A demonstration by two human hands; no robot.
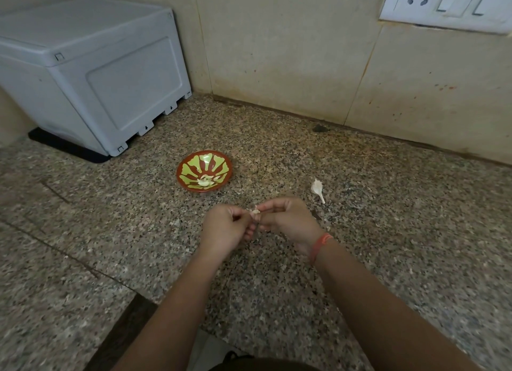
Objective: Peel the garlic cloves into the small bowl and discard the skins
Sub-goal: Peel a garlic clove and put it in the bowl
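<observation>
Both hands meet over the granite counter, just in front of a small red and green bowl (194,164). My left hand (223,229) and my right hand (288,219) pinch one small garlic clove (255,211) between their fingertips; a bit of pale skin sticks up from it. Peeled white cloves (204,181) lie at the bottom of the bowl. Another garlic piece with a stalk (317,189) lies on the counter to the right of the bowl, beyond my right hand.
A grey plastic box (91,71) stands on a black mat at the back left. Tiled wall runs along the back, with a white socket plate (448,5) at top right. Small skin bits (328,228) lie near my right wrist. The counter edge is near my body.
</observation>
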